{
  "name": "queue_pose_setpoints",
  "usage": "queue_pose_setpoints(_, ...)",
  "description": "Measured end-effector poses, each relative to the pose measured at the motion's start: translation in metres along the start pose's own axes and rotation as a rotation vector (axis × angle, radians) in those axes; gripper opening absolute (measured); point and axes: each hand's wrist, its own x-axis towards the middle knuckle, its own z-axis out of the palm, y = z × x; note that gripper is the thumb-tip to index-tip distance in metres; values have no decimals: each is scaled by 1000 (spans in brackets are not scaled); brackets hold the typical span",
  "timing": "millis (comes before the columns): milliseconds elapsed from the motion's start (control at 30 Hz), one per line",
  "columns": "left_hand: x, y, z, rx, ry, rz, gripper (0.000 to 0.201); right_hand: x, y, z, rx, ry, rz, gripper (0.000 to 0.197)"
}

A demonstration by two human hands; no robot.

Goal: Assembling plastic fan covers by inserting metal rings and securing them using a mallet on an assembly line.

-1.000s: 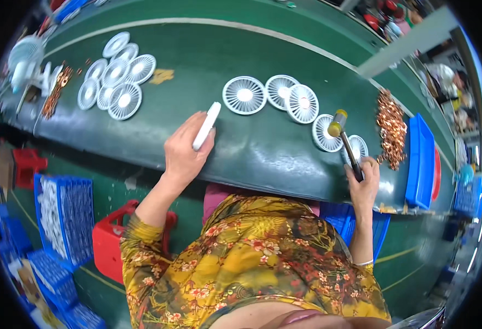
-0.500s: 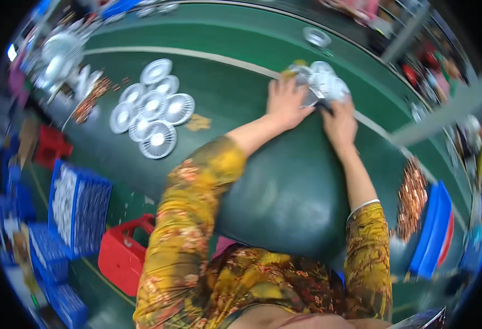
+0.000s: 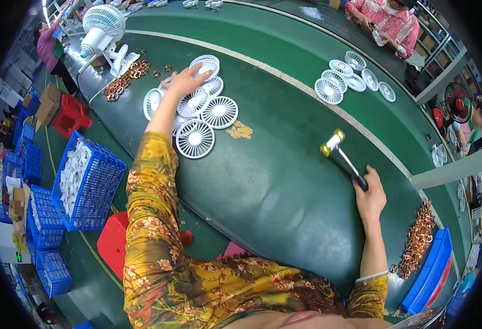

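Observation:
My right hand [image 3: 370, 198] is closed around the black handle of a hammer [image 3: 346, 157] with a metal shaft and yellow faces. The hammer's head points away from me, over the green table. My left hand [image 3: 184, 83] reaches over a cluster of white round slotted fan grilles [image 3: 195, 139] at the left. Its fingers are spread and rest at the farthest grille [image 3: 206, 61]; nothing is visibly gripped. More white fan grilles [image 3: 328, 91] lie in a group on the green belt, beyond the pale strip and past the hammer.
Copper-coloured rings are heaped at far left [image 3: 124, 82] and right [image 3: 416, 241], beside a blue tray [image 3: 428, 274]. A white desk fan [image 3: 102, 33] stands far left. Blue crates [image 3: 95, 181] and a red stool [image 3: 112, 247] are on the left. A co-worker [image 3: 386, 24] sits across.
My hands have parted from among the white grilles beyond the strip. The left went left to the grille cluster; the right drew back toward me with the hammer. The view has shifted.

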Motion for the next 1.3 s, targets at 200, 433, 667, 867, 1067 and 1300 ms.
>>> queue_pose_setpoints(200,-55,64,35,16,-42,498,68,-87,17,-36,-34,17,99,20)
queue_pose_setpoints(433,-69,124,34,-334,70,1026,50,-156,12,-55,-62,231,495,26)
queue_pose_setpoints(667,-29,-80,-25,246,508,172,61,-128,21,-39,-55,150,496,41)
queue_pose_setpoints(867,-53,-122,-5,-215,373,128,53,-105,110,-55,207,321,560,36)
queue_pose_setpoints(1067,-64,-101,-11,-262,807,245,36,-42,191,-40,-314,214,797,35)
queue_pose_setpoints(1300,-242,30,-12,-904,1051,287,14,-80,102,-70,457,236,563,25)
